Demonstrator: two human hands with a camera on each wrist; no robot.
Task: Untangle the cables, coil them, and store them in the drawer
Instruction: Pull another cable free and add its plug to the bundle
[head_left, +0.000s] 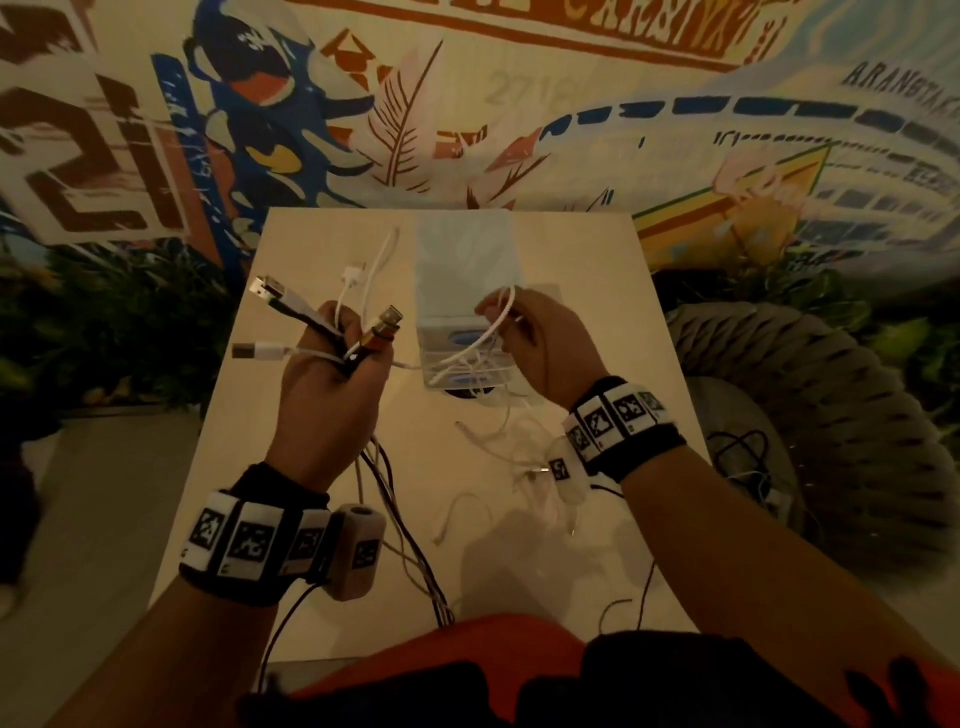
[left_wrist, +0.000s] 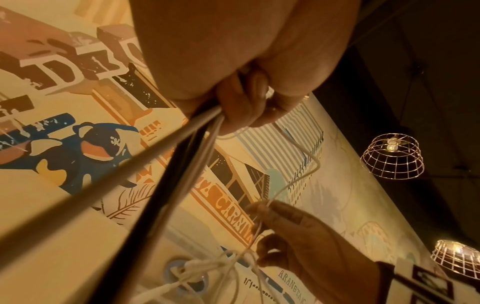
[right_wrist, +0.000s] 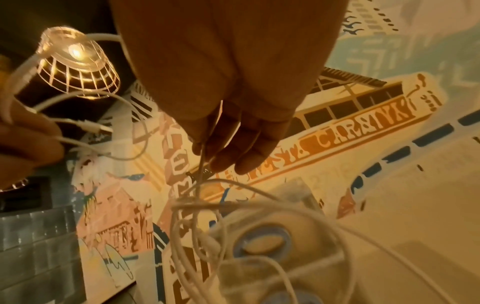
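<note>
Left hand (head_left: 332, 400) clutches plug ends (head_left: 291, 317) — right hand (head_left: 540, 348) pinches white cable (head_left: 493, 332); only wrist views show lamps (left_wrist: 392, 156).

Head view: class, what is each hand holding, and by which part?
Left hand grips a bundle of cables just behind their plugs. Right hand pinches a thin white cable mid-length, at a raised loop.
</note>
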